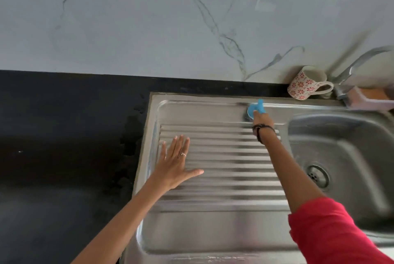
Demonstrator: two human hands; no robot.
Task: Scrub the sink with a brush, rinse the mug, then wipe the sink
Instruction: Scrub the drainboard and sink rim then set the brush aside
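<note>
Head view is showing my right hand [260, 117] curling its fingers around the blue brush [254, 109], pressing it onto the far flat edge of the sink [213, 231]. My left hand [174, 164] is lying flat, fingers straight, on the ridged drainboard. I'm judging the mug [306, 82], tilted just beyond the brush, could get knocked by a long stroke. No readable writing anywhere; the mug is carrying only red flowers.

Mug [307, 83] and tap [349, 74] along sink's [213, 231] back rim
</note>
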